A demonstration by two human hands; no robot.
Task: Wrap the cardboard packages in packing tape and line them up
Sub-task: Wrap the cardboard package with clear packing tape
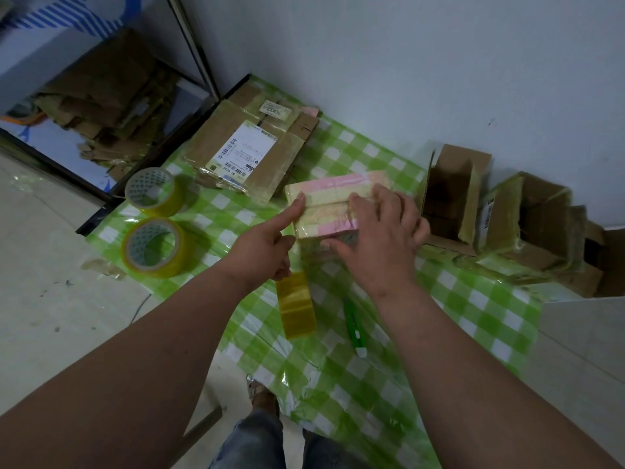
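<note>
the light, stiff, tape-slick package [324, 208] is gripped by the right hand [378, 231] at 3 o'clock, its 9 o'clock end pressed by the left hand [267, 245] curled round a tape roll [296, 304].

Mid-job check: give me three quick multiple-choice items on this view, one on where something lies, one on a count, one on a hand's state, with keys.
1. Where does the green utility knife lie?
A. on the checked tablecloth, near the right forearm
B. inside an open box
C. on the floor

2. How many tape rolls stand free at the table's left edge?
A. one
B. two
C. four

3. What is the left hand doing?
A. resting flat on the table
B. gripping a yellow tape roll, forefinger on the pink and cream package
C. holding the knife

Key: 1 A, it lies on the cloth; 2 B, rolls at and; 3 B, the roll hangs under that hand.
</note>
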